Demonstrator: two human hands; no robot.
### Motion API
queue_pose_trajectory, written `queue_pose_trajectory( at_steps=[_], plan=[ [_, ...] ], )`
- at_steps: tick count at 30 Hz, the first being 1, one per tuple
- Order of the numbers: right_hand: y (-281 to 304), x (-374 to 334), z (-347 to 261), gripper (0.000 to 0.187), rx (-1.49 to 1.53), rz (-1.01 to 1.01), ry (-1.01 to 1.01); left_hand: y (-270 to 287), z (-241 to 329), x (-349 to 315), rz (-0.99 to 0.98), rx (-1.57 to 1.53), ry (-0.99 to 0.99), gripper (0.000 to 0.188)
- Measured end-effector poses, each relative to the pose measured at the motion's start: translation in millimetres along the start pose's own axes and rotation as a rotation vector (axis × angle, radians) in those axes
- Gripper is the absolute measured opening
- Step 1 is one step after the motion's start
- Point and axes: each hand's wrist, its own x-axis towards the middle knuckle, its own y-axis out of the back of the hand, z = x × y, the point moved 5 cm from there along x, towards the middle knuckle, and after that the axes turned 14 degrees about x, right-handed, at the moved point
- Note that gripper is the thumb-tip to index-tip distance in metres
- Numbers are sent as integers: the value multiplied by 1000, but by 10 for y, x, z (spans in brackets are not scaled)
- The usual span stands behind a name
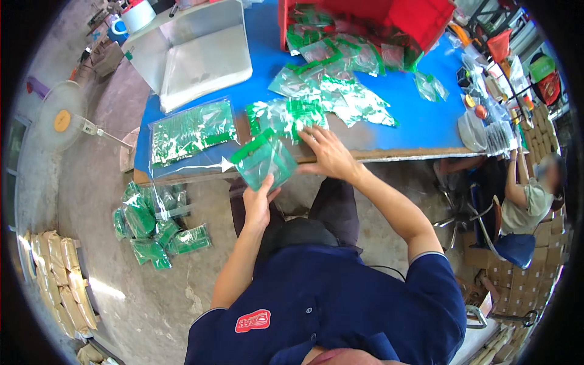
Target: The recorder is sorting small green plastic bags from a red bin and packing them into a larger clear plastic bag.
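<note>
My left hand [257,204] grips a stack of clear plastic packets with green tops [266,159] just off the table's front edge, thumb on the upper face. To its right, my right hand [331,155] is spread with fingers apart, its fingertips over a row of small green-edged packets [289,115] on the blue table [420,131]. Left of that row lies a large clear bag [193,132] filled with a row of green-edged packets; its loose end hangs toward the table edge. Beyond my right hand, more packets [350,91] are heaped.
A red bin [389,21] lies at the back, packets spilling from its mouth. A grey metal scoop tray [207,61] stands far left. Several filled green bags [155,228] lie on the floor at left, near a fan [62,120]. Another person [526,198] sits at far right.
</note>
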Motion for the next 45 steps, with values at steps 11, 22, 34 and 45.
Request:
queue_pose_trajectory(
  at_steps=[11, 22, 34, 45],
  plan=[
    [-34, -111, -248, 64, 102, 165, -10, 93, -35, -273, -281, -277, 17, 35],
    [-4, -39, 23, 73, -1, 220, -172, 14, -131, -316, -289, -105, 80, 41],
    [-146, -253, -270, 18, 1262, 532, -695, -137, -250, -326, -468, -392, 176, 50],
    [-340, 236, -120, 44, 35, -223, 142, 25, -65, -137, -114, -405, 50, 39]
  ],
)
